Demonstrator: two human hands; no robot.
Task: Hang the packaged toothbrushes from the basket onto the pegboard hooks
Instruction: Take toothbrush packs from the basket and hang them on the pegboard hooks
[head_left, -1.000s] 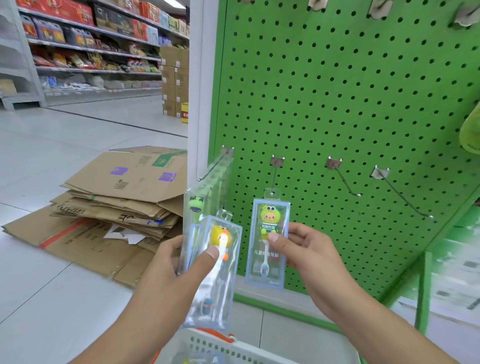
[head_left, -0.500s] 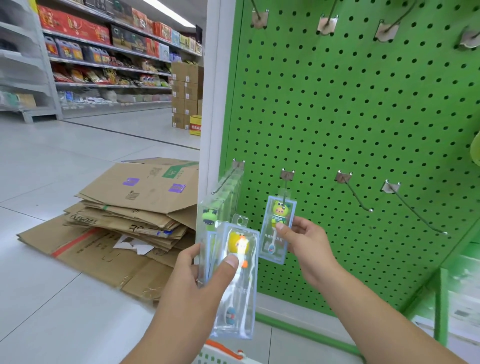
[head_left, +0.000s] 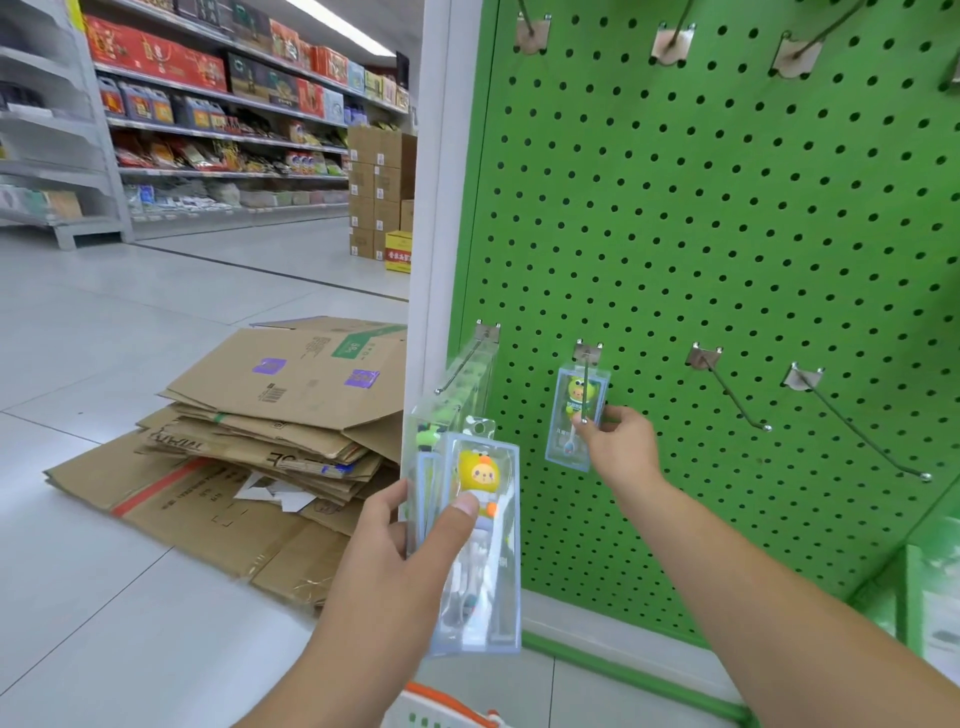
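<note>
- Green pegboard (head_left: 727, 260) fills the right side, a row of 4 metal hooks low across it and more hook plates along the top edge.
- Flattened cardboard boxes (head_left: 260, 441) lie stacked on the pale tiled floor to the left, stocked store shelves (head_left: 208, 119) far behind them.
- Right hand (head_left: 621, 447) is up at the board — fingers pinching the lower right edge of the green-frog toothbrush pack (head_left: 576, 415), which sits against the pegboard on the 2nd hook (head_left: 586, 384), the wire running down across its front.
- Left hand (head_left: 400, 551) grips a stack of clear packs, thumb pressed on the front one — the yellow-duck toothbrush pack (head_left: 480, 545) — with a green-topped pack (head_left: 428, 441) just behind it.
- Leftmost hook (head_left: 462, 364) carries several clear packs hanging edge-on beside the white post.
- White basket (head_left: 447, 714) with an orange handle peeks in at the bottom edge, below the left hand.
</note>
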